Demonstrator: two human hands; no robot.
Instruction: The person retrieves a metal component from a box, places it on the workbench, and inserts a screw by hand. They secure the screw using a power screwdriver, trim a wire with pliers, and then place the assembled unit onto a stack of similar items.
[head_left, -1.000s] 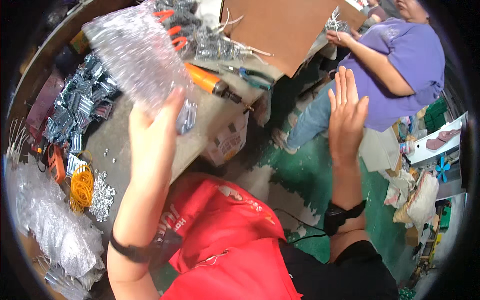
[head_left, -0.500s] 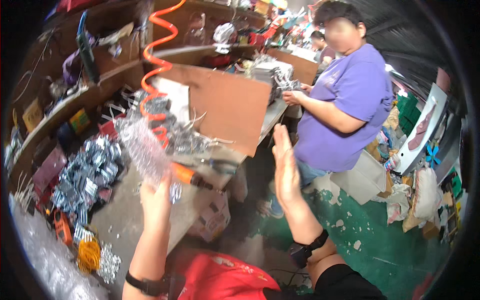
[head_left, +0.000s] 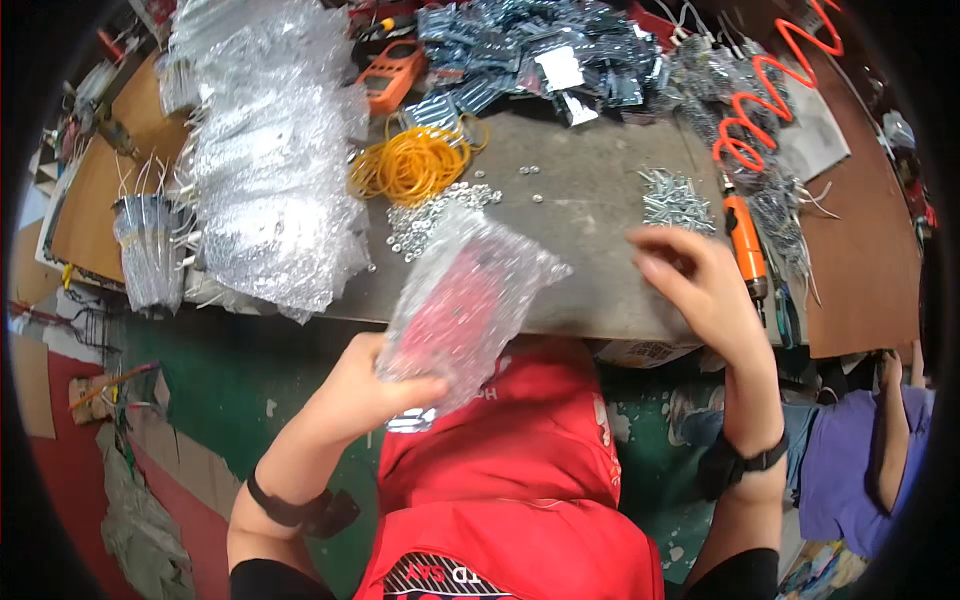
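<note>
Left hand (head_left: 375, 385): yours, closed around the lower end of a clear bubble-wrap pouch (head_left: 462, 300), held tilted over the near edge of the grey table (head_left: 590, 190). Right hand (head_left: 695, 285): yours, open, fingers loosely curled, holding nothing, above the table edge. Beyond: scattered silver washers (head_left: 425, 215), yellow rubber bands (head_left: 412, 163), silver screws (head_left: 675, 200), orange power screwdriver (head_left: 745, 240).

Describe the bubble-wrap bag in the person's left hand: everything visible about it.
The bubble-wrap bag is a clear plastic pouch with small air cells, crinkled and glossy. It looks flat and limp; whether anything is inside cannot be told, since the red seen through it may be the shirt below. It is held tilted, upper end toward the workbench, over the bench's near edge. The left hand grips its lower end, thumb across the front. The right hand is apart from it.
</note>
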